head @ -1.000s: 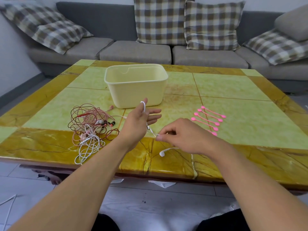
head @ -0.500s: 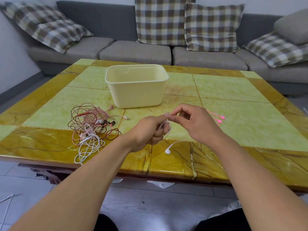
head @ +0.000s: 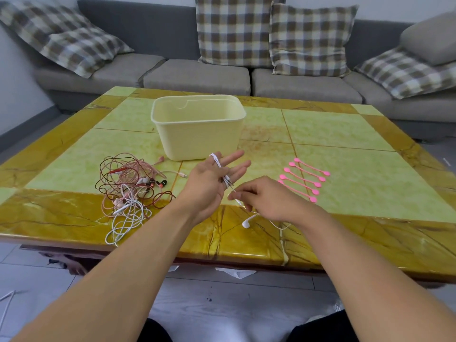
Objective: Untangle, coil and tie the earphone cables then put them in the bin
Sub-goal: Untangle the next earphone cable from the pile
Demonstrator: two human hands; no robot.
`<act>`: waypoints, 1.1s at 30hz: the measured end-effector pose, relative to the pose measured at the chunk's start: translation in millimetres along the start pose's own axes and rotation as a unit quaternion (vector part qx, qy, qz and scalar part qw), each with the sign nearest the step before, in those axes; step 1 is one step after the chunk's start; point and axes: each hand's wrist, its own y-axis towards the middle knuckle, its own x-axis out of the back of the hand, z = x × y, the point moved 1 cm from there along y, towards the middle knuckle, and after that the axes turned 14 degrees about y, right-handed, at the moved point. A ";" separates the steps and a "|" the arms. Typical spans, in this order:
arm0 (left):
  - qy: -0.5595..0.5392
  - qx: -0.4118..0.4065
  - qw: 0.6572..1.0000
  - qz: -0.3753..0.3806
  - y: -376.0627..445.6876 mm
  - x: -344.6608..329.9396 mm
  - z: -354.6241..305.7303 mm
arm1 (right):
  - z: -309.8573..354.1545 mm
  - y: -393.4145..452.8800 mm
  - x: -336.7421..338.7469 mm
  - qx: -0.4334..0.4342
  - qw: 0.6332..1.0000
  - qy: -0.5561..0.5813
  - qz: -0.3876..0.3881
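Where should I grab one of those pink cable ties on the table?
Pinch a pink tie at its round end nearest the right hand, coming from above: the ties lie flat in a row, slightly apart, and the thin strap offers less to grip than the wider disc.

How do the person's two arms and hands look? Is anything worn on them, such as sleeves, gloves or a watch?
Both forearms are bare up to the picture's edge: no sleeves show. The left hand and the right hand wear no gloves, and no ring, watch or bracelet is visible on either.
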 end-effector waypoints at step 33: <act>-0.009 0.029 0.992 0.122 -7.6 -4.5 -14.1 | 6.5 -6.3 23.5 0.096 0.973 0.133 -0.162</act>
